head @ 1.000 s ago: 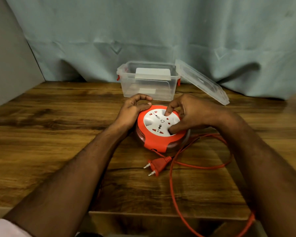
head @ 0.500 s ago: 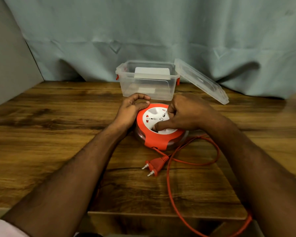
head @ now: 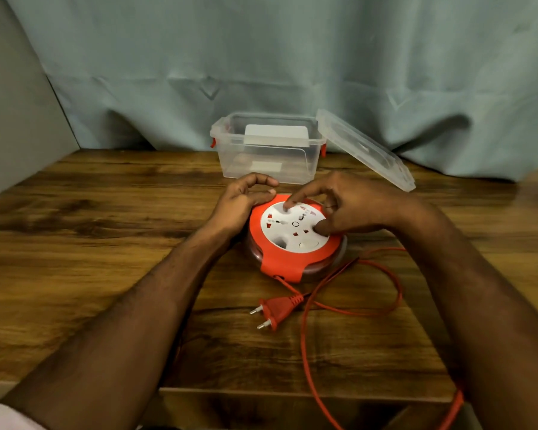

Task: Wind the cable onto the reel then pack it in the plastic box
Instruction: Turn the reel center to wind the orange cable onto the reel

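Note:
An orange cable reel [head: 288, 263] with a white socket disc [head: 292, 226] lies flat on the wooden table [head: 90, 259]. My left hand [head: 241, 201] presses against the reel's left rim, fingers curled. My right hand [head: 351, 206] rests on the white disc, index fingertip and thumb set in its recesses. The orange cable [head: 305, 342] loops loosely to the right of the reel and runs off the table's front edge. Its plug [head: 275, 310] lies in front of the reel. Behind the reel stands the clear plastic box [head: 267, 150], uncovered.
The box's clear lid [head: 365, 150] leans against the box's right side. A grey-blue curtain [head: 292, 63] hangs behind the table. A grey wall panel [head: 10, 103] closes the left side. The cable [head: 448, 411] drops over the table's near edge at the lower right.
My right hand has turned on the white disc, fingers moving from a closed grip to spread fingertips. The cable loop at the right has shrunk and shifted. My left hand stays on the rim.

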A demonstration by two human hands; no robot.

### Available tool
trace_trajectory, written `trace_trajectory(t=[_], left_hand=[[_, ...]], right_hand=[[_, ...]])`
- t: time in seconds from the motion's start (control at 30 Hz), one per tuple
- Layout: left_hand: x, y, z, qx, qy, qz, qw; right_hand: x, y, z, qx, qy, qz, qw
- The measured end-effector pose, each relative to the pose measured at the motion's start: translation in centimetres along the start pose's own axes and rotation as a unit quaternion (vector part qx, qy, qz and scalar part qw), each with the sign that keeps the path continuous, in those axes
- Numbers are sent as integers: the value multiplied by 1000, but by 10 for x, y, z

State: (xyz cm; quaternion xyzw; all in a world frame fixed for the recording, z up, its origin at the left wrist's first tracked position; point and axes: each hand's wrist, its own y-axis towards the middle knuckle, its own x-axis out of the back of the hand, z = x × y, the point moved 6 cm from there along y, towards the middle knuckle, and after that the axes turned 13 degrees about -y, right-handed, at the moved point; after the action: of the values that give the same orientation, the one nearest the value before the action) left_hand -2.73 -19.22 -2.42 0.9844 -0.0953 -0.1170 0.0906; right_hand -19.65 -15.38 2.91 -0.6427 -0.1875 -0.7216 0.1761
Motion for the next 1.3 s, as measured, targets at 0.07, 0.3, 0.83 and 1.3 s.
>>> trace_trajectory(t=[0.07, 0.3, 0.83, 1.3], left_hand=[[-1, -2, -1, 8, -1, 6, 1000], [-3, -5, -2, 16, 7, 26, 1000], [2, -3, -1, 3, -3, -5, 1000], [12, 6, 6, -21, -19, -46, 999]], right_hand=[[0, -1, 1, 7, -1, 10, 1000], [1, -6, 6, 16, 0, 47, 999], [-5, -2, -3, -25, 48, 15, 998], [-2, -1, 4, -102, -73, -62, 990]])
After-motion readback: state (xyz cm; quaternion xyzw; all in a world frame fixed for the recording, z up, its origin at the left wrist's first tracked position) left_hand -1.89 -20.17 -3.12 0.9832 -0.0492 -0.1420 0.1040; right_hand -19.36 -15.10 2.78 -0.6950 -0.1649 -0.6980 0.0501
